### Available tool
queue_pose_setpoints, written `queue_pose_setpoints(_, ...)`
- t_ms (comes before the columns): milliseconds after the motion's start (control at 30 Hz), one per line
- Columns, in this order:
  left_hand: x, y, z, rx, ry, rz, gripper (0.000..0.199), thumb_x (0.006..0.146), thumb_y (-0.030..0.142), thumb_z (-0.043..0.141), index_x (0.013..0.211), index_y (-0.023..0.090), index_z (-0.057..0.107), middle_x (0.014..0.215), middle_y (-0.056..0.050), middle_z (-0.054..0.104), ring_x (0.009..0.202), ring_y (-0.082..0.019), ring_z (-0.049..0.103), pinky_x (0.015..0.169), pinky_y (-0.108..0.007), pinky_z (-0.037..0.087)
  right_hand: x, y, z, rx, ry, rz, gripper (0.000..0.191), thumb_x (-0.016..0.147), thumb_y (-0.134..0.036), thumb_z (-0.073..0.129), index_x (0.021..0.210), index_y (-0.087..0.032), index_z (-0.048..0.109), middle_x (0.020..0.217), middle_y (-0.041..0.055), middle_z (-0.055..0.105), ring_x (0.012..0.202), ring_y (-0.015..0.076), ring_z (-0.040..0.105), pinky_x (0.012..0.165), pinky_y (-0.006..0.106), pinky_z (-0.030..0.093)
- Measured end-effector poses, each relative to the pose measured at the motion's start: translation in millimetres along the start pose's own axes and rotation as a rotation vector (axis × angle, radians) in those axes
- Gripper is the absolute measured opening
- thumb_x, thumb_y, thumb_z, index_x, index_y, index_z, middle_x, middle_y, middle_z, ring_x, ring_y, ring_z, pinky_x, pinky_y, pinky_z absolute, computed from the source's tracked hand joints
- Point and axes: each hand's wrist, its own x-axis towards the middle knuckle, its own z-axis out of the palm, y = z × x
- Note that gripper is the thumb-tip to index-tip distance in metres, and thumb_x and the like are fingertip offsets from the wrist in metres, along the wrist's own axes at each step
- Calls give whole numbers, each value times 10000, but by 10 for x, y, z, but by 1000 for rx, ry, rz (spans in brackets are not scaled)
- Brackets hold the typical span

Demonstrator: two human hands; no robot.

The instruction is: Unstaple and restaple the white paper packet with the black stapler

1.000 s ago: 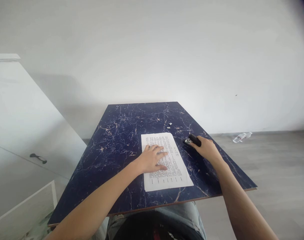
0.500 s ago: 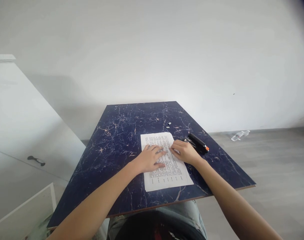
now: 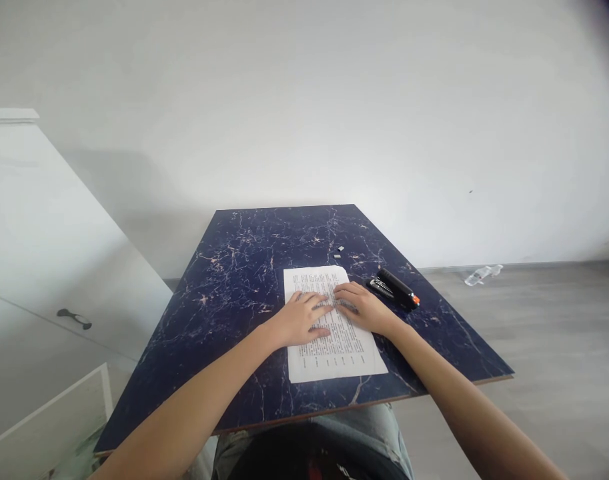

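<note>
Printed paper (image 3: 334, 363) lies flat on the dark blue marbled table (image 3: 244, 267), near its front edge. My left hand (image 3: 300, 320) rests palm down on the left half of the sheet, fingers spread. On the right half lies my right hand (image 3: 364, 308), its fingers stretched toward the middle of the page and slightly apart, holding nothing. A black stapler (image 3: 397, 289) with an orange part at its near end sits just right of the paper, beyond my right hand, and no hand touches it.
Two small pale pieces (image 3: 337, 257) lie behind the paper. A white cabinet (image 3: 44, 233) with a dark handle stands at the left. On the floor to the right is a clear plastic bottle (image 3: 483, 274). A pale wall rises behind the table.
My right hand has shifted slightly left and down on the page, away from the stapler, uncovering more of it. My left hand has stayed in place.
</note>
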Motion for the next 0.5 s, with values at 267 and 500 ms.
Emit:
queue_pose_setpoints(267,-5,7,-9,7,-7,-5,643,992,655,337,1513,293,444,1592,-96,400,1461,-323,338,1173,-539,264,-2,38,-10,66,-1,56,173,950,-235,562,1053,-245,701,1191,86,679,1100,261,634,971,453,539)
queue_pose_setpoints(500,-5,16,-10,9,3,-3,636,992,649,348,1503,287,458,1586,-102,409,1457,-328,345,1169,-552,268,-8,57,0,81,-1,59,168,949,-224,564,1051,-239,696,1195,90,679,1109,265,629,988,472,532)
